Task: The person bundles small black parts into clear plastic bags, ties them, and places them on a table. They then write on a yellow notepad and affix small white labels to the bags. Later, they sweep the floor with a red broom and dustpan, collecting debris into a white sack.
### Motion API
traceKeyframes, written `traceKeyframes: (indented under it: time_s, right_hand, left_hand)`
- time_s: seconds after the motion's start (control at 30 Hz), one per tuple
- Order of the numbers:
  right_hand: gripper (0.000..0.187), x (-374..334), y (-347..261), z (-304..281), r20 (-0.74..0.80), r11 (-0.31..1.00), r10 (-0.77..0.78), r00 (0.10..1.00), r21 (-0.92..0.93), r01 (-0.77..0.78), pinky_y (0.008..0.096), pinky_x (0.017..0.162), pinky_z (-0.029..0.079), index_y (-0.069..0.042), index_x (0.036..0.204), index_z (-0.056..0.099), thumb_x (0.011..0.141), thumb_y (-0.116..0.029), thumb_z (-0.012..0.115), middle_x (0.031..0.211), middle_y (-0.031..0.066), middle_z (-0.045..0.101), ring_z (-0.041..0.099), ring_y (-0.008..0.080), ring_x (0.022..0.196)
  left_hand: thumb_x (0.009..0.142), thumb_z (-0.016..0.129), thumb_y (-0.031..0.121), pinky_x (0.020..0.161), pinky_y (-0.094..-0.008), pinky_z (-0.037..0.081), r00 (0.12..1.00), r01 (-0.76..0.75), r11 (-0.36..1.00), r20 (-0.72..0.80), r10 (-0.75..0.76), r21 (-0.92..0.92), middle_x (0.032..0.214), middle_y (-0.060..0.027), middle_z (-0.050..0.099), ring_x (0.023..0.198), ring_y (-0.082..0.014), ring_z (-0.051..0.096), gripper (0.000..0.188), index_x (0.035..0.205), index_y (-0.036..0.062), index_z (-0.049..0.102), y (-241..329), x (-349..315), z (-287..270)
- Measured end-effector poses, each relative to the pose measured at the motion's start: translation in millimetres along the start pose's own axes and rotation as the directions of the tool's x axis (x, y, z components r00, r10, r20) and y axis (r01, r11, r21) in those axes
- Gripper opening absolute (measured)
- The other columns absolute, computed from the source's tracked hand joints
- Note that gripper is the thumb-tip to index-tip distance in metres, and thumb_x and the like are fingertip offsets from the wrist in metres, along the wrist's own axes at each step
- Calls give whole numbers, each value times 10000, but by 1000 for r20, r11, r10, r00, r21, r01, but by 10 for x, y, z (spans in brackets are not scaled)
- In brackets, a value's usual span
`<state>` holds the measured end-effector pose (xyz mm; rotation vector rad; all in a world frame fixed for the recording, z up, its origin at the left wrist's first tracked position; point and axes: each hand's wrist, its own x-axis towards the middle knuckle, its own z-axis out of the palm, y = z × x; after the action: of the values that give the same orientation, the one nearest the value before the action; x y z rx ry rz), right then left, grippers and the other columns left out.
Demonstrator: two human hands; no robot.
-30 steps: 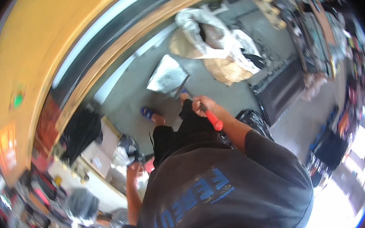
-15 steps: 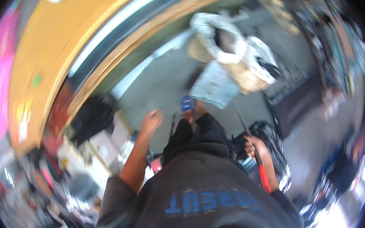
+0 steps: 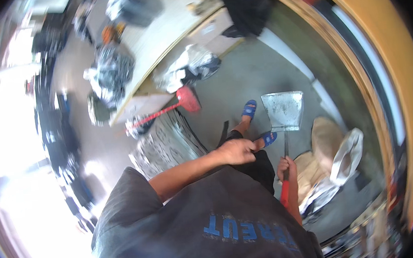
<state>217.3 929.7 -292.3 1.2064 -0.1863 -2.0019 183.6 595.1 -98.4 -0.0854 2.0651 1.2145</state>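
Observation:
My right hand [image 3: 286, 168] is wrapped round the dark handle of a long-handled metal dustpan, below its red grip. The dustpan's grey scuffed pan [image 3: 284, 111] hangs in front of me, just right of my sandalled feet. My left hand [image 3: 238, 151] is in front of my waist, its fingers curled in and slightly blurred, with nothing visible in them. A red broom [image 3: 188, 100] with a red stick is ahead on the left, beside a patterned grey bundle or sheet [image 3: 161, 145].
An open white sack [image 3: 349, 158] and brown bags [image 3: 326, 143] stand at my right. A long workbench [image 3: 159, 39] with plastic-wrapped bundles is ahead left. White plastic bags [image 3: 191, 67] lie by its base. An orange-yellow panel [image 3: 379, 30] runs along the right.
My view has swung left, and the sack has shifted from ahead to my right. The broom has come into view. My left hand has moved in front of my waist; my right still grips the dustpan.

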Motion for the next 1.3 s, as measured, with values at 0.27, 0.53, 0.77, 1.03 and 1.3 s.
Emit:
traceKeyframes:
  time_s: [0.27,0.53,0.77,1.03,1.3]
  right_hand:
    - [177,1073,1515,1418,-182,637,-26,983,-761,-124,268,593,521,-84,987,599,1046,-250,579,716,-48,499,535,95,614]
    - [212,1984,2965,1801,-448,-68,50,893,-893,-445,276,584,557,-74,1053,636,1052,-279,584,740,-37,569,582,101,619]
    - [241,3082,4028,2090,-451,-510,-57,891,-754,-415,273,524,573,-87,1139,665,1043,-303,621,786,-18,643,645,96,634]
    - [251,5079,4880,1802,-320,-953,209,924,-281,118,307,679,571,-37,1099,713,954,-235,660,889,48,725,693,140,754]
    - [306,7957,5297,468,-310,-813,345,886,373,447,498,926,545,-46,1103,725,869,-215,624,1056,245,733,703,416,1038]
  left_hand:
    - [882,771,254,926,-430,475,702,-517,837,-649,293,-180,1034,-142,623,1045,-329,593,309,1057,45,623,45,-368,183]
    - [959,726,236,664,-386,408,520,-455,747,-825,-219,-485,669,-100,447,646,-212,407,472,706,7,400,-630,-1749,-930]
    - [927,594,67,541,-305,376,74,-542,681,-836,-545,-492,680,3,515,599,-118,475,256,692,72,491,-1412,-3454,-1085]
    - [931,642,62,523,-327,390,-480,-725,685,-659,-579,-74,597,-46,523,522,-197,475,374,611,58,449,-1797,-4294,-865]
    - [935,724,347,598,-441,436,-415,-829,511,-363,-835,-228,639,-80,565,558,-272,529,425,665,70,546,-2373,-3958,-884]
